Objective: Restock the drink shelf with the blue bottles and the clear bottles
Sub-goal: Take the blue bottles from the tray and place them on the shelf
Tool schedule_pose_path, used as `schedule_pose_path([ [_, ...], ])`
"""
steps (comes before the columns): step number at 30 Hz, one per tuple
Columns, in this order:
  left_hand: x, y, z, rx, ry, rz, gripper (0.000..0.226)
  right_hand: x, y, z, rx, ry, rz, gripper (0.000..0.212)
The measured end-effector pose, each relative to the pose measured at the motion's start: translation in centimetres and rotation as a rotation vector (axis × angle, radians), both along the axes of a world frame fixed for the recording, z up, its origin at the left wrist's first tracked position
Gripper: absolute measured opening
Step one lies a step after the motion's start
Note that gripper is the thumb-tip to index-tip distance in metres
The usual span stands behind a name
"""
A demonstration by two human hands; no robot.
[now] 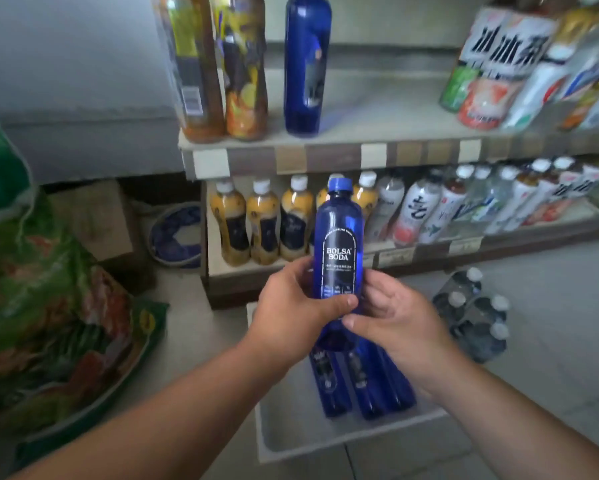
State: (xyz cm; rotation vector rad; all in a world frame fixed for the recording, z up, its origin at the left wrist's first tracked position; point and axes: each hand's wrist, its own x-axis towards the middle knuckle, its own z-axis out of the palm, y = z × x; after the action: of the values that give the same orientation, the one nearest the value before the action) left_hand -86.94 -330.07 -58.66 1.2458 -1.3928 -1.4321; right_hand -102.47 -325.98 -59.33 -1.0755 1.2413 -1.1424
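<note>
A blue bottle [337,258] with a blue cap stands upright in mid-air before the shelves, its dark label reading "BOLSA SODA" in white; the smaller print under that is too fine to read. The left hand [298,306] wraps the lower body, thumb laid across the label's foot, fingers closed round the back. The right hand [398,320] cups the base from the other side, fingers loosely curled and touching the plastic. Below them a pale tray [325,441] on the floor holds more blue bottles [363,382] lying flat. On the upper shelf [377,116] one blue bottle [306,64] already stands just beside two tea bottles [221,71], with bare shelf open to its right as far as the leaning cans [498,64] printed with large Chinese characters. A wrapped pack of clear bottles [474,306] sits on the floor, right of the tray
</note>
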Motion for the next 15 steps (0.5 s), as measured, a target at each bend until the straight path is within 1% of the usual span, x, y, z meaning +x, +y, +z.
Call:
schedule_pose_path([
  [2, -0.1, -0.8, 3.8, -0.072, -0.026, -0.024, 0.054, -0.1, -0.7, 4.0, -0.057, 0.066, 0.016, 0.061],
  [3, -0.4, -1.6, 6.0, -0.128, -0.035, -0.045, 0.051, -0.4, -1.5, 6.1, -0.103, 0.095, 0.012, 0.063],
  [6, -2.1, -4.5, 10.2, -0.307, -0.055, -0.027, 0.030, -1.3, -4.8, 10.3, -0.211, 0.188, -0.030, 0.062],
  [7, -2.9, -5.6, 11.2, -0.363, -0.085, -0.010, 0.025, -1.9, -6.0, 11.1, -0.257, 0.214, -0.064, 0.058],
  [9, -4.4, -7.9, 13.0, -0.475, -0.144, 0.017, 0.030, -2.5, -8.7, 13.1, -0.338, 0.251, -0.124, 0.053],
  [11, -6.2, -10.7, 14.0, -0.552, -0.181, 0.071, 0.029, -3.6, -11.8, 14.3, -0.395, 0.244, -0.143, 0.054],
  [13, -8.0, -13.6, 14.7, -0.613, -0.211, 0.137, 0.026, -4.6, -15.7, 15.0, -0.424, 0.252, -0.179, 0.054],
  [15, -9.5, -16.2, 15.1, -0.633, -0.237, 0.196, 0.028, -5.3, -19.7, 14.9, -0.472, 0.322, -0.220, 0.049],
])
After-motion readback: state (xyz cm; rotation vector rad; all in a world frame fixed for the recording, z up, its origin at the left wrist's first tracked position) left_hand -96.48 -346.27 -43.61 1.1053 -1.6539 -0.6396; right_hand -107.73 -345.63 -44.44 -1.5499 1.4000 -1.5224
